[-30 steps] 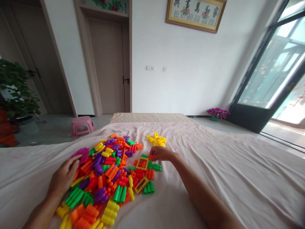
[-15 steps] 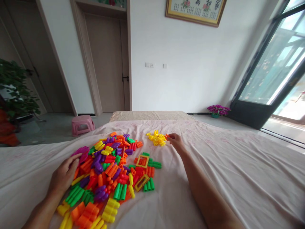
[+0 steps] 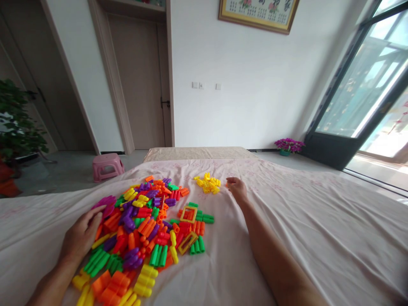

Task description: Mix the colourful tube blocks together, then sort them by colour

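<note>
A large mixed pile of plastic pieces (image 3: 145, 225) in orange, purple, green, red and yellow covers the left part of the cloth. At its left edge my left hand (image 3: 82, 231) has its fingers closed on a magenta piece (image 3: 106, 205). Farther back lies a small group of yellow pieces (image 3: 208, 183). Just right of that group, my right hand (image 3: 236, 188) is bent round a small orange piece (image 3: 227, 185), mostly hidden by the fingers. Two yellow rectangular frames (image 3: 188, 242) rest among red and green pieces at the pile's right side.
A pale flowered cloth (image 3: 287, 212) with folds covers the surface. Beyond it stand a pink stool (image 3: 108, 167) at left, potted magenta flowers (image 3: 289, 145) at right and a leafy plant (image 3: 19, 123) at far left.
My right hand has moved slightly right, away from the yellow group, and the orange piece shows less between its fingers. My left hand stays at the magenta piece. The view has shifted slightly.
</note>
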